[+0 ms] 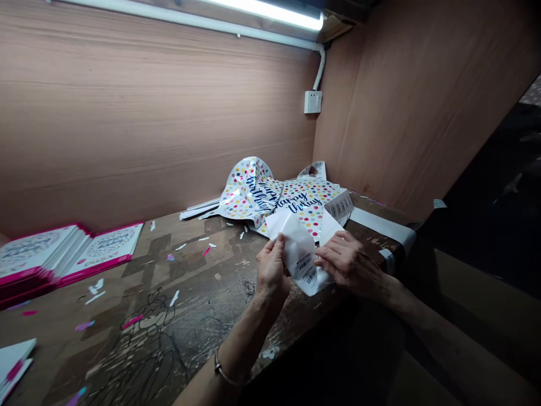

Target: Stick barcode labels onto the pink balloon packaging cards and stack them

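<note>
My left hand (273, 270) pinches the left edge of a creased white sheet (293, 239) between thumb and fingers. Small black print and barcodes show on the sheet's lower part. On its right side, the bent fingers of my right hand (349, 262) close on the same sheet near the barcodes; what lies under the fingertips is hidden. Just beyond both hands lie white bags or flat balloons with coloured dots (315, 217) and blue "happy birthday" lettering; I cannot tell which. A strip printed with barcodes (338, 207) rests at their right.
A long white strip (380, 224) runs over the table's right edge. Stacked white cards with pink edges (110, 248) lie at left. Paper scraps (174, 298) are scattered on the worn table (203, 316). Wooden panels stand behind and right, with a socket (313, 102).
</note>
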`<move>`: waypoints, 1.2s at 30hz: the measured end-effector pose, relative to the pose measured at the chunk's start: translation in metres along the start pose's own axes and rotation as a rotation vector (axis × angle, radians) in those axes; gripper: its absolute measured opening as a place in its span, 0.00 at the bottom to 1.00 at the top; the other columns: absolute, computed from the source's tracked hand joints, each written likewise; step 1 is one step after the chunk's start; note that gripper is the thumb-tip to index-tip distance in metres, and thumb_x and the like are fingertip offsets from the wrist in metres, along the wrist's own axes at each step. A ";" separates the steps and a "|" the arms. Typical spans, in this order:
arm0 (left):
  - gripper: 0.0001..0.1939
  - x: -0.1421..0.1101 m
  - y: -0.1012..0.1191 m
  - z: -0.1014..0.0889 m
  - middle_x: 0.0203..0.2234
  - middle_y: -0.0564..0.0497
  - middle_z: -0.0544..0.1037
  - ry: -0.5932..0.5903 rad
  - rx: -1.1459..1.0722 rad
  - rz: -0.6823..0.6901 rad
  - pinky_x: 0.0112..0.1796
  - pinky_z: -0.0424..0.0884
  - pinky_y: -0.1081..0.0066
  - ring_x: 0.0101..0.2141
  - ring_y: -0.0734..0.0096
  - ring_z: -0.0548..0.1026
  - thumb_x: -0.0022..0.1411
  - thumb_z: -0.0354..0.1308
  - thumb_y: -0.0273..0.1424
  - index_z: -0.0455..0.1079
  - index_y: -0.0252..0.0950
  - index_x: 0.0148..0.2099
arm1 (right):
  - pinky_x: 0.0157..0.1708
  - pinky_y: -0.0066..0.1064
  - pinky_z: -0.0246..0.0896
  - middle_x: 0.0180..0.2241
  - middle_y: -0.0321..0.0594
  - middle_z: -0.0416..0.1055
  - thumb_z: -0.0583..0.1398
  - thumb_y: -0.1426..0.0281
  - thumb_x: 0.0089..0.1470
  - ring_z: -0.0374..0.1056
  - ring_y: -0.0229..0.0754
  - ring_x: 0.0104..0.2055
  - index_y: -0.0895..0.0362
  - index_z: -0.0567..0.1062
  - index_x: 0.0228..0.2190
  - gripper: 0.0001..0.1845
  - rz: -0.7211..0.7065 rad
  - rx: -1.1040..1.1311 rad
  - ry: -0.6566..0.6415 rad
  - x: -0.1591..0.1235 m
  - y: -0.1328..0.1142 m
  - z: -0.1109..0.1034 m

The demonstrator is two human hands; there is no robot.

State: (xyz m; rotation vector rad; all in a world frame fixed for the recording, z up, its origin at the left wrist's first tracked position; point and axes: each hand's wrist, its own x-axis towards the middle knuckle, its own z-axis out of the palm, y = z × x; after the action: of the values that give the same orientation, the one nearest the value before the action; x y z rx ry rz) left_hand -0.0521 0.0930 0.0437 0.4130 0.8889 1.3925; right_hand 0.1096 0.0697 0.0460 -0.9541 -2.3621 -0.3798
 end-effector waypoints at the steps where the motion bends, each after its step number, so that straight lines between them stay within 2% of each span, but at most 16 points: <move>1: 0.05 0.001 0.005 -0.002 0.22 0.52 0.76 0.027 -0.028 0.038 0.22 0.69 0.77 0.18 0.78 0.70 0.57 0.57 0.28 0.72 0.33 0.35 | 0.39 0.37 0.53 0.27 0.40 0.72 0.55 0.70 0.57 0.64 0.41 0.31 0.59 0.72 0.31 0.08 0.002 -0.016 -0.007 -0.001 0.000 0.007; 5: 0.05 0.004 0.025 -0.007 0.22 0.54 0.76 0.090 -0.113 0.148 0.24 0.70 0.77 0.18 0.79 0.71 0.59 0.55 0.27 0.72 0.33 0.35 | 0.35 0.35 0.52 0.23 0.39 0.69 0.55 0.69 0.56 0.62 0.40 0.29 0.59 0.73 0.27 0.10 0.000 -0.021 -0.011 -0.006 -0.003 0.024; 8: 0.05 0.002 0.036 -0.009 0.22 0.54 0.77 0.092 -0.130 0.158 0.26 0.71 0.74 0.19 0.77 0.73 0.60 0.54 0.28 0.71 0.35 0.35 | 0.35 0.36 0.54 0.26 0.40 0.70 0.55 0.71 0.56 0.62 0.42 0.31 0.59 0.73 0.30 0.07 0.067 0.032 0.081 -0.010 -0.008 0.024; 10: 0.05 -0.001 0.042 -0.010 0.22 0.55 0.77 0.095 -0.150 0.154 0.27 0.73 0.71 0.20 0.76 0.74 0.61 0.53 0.28 0.70 0.35 0.36 | 0.36 0.36 0.56 0.28 0.41 0.71 0.55 0.72 0.55 0.64 0.42 0.32 0.58 0.72 0.32 0.06 0.201 0.122 0.212 -0.017 -0.010 0.023; 12: 0.06 -0.005 0.046 -0.012 0.23 0.55 0.77 0.102 -0.186 0.148 0.29 0.74 0.69 0.20 0.76 0.74 0.62 0.51 0.28 0.70 0.35 0.36 | 0.36 0.35 0.59 0.29 0.41 0.71 0.55 0.72 0.55 0.65 0.42 0.33 0.57 0.72 0.32 0.05 0.419 0.247 0.335 -0.028 -0.012 0.024; 13: 0.07 -0.007 0.047 -0.013 0.24 0.54 0.78 0.107 -0.203 0.144 0.29 0.74 0.68 0.21 0.75 0.75 0.63 0.51 0.27 0.70 0.35 0.36 | 0.35 0.34 0.60 0.30 0.41 0.71 0.55 0.71 0.55 0.66 0.42 0.34 0.57 0.72 0.31 0.05 0.538 0.334 0.351 -0.034 -0.013 0.027; 15: 0.07 -0.011 0.047 -0.017 0.24 0.53 0.78 0.129 -0.224 0.129 0.31 0.75 0.65 0.22 0.74 0.75 0.63 0.49 0.26 0.68 0.33 0.35 | 0.35 0.35 0.62 0.34 0.41 0.71 0.56 0.69 0.53 0.67 0.43 0.36 0.56 0.72 0.34 0.07 0.735 0.568 0.271 -0.044 -0.018 0.033; 17: 0.08 -0.017 0.044 -0.022 0.24 0.51 0.77 0.155 -0.213 0.099 0.31 0.75 0.63 0.22 0.72 0.76 0.63 0.48 0.25 0.67 0.32 0.34 | 0.38 0.36 0.63 0.41 0.42 0.70 0.59 0.67 0.50 0.67 0.44 0.38 0.54 0.70 0.42 0.16 0.837 0.856 0.158 -0.047 -0.025 0.042; 19: 0.08 -0.022 0.038 -0.027 0.24 0.47 0.77 0.169 -0.176 0.062 0.30 0.76 0.60 0.23 0.69 0.76 0.63 0.47 0.24 0.66 0.30 0.34 | 0.42 0.39 0.63 0.48 0.43 0.67 0.62 0.67 0.46 0.65 0.46 0.44 0.52 0.65 0.50 0.28 0.833 1.157 0.157 -0.040 -0.034 0.050; 21: 0.07 -0.029 0.032 -0.032 0.25 0.43 0.78 0.164 -0.131 0.028 0.28 0.76 0.59 0.23 0.65 0.77 0.63 0.47 0.23 0.65 0.29 0.34 | 0.46 0.41 0.60 0.53 0.41 0.62 0.64 0.67 0.41 0.61 0.48 0.51 0.48 0.62 0.53 0.36 0.756 1.421 0.265 -0.028 -0.042 0.058; 23: 0.06 -0.035 0.027 -0.036 0.26 0.41 0.78 0.158 -0.109 0.007 0.27 0.76 0.60 0.25 0.62 0.78 0.62 0.47 0.22 0.64 0.28 0.35 | 0.48 0.41 0.59 0.55 0.38 0.59 0.66 0.68 0.38 0.56 0.49 0.55 0.45 0.61 0.53 0.39 0.716 1.605 0.404 -0.015 -0.046 0.064; 25: 0.05 -0.041 0.024 -0.039 0.25 0.41 0.77 0.164 -0.100 -0.005 0.26 0.76 0.63 0.25 0.62 0.78 0.61 0.47 0.20 0.64 0.27 0.34 | 0.48 0.42 0.59 0.53 0.37 0.62 0.66 0.69 0.37 0.57 0.48 0.55 0.43 0.61 0.52 0.39 0.748 1.702 0.492 -0.004 -0.048 0.069; 28: 0.05 -0.050 0.022 -0.043 0.24 0.41 0.77 0.173 -0.065 -0.018 0.25 0.76 0.65 0.23 0.63 0.77 0.61 0.48 0.20 0.64 0.27 0.34 | 0.47 0.43 0.60 0.49 0.40 0.66 0.65 0.69 0.40 0.60 0.49 0.52 0.47 0.64 0.51 0.34 0.775 1.752 0.515 0.005 -0.050 0.073; 31: 0.05 -0.059 0.024 -0.047 0.23 0.41 0.77 0.182 -0.034 -0.026 0.24 0.76 0.65 0.22 0.63 0.77 0.60 0.48 0.20 0.64 0.26 0.34 | 0.46 0.41 0.61 0.46 0.42 0.69 0.65 0.70 0.40 0.64 0.49 0.49 0.50 0.65 0.50 0.34 0.794 1.684 0.571 0.005 -0.051 0.073; 33: 0.05 -0.065 0.026 -0.050 0.23 0.42 0.77 0.204 -0.030 -0.021 0.24 0.76 0.66 0.22 0.63 0.77 0.60 0.48 0.20 0.64 0.26 0.34 | 0.44 0.38 0.62 0.44 0.41 0.71 0.66 0.72 0.39 0.66 0.47 0.46 0.51 0.66 0.49 0.32 0.831 1.600 0.619 0.003 -0.052 0.071; 36: 0.04 -0.073 0.032 -0.053 0.23 0.42 0.77 0.232 -0.026 -0.028 0.23 0.75 0.66 0.21 0.64 0.77 0.60 0.48 0.20 0.64 0.26 0.35 | 0.43 0.36 0.63 0.39 0.38 0.73 0.67 0.73 0.37 0.68 0.46 0.43 0.51 0.72 0.43 0.27 0.846 1.558 0.601 0.003 -0.055 0.067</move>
State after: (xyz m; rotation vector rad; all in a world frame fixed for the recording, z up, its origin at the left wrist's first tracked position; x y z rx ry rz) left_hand -0.1084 0.0165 0.0548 0.2205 1.0591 1.4439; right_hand 0.0426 0.0620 -0.0086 -0.6900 -0.9315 1.1561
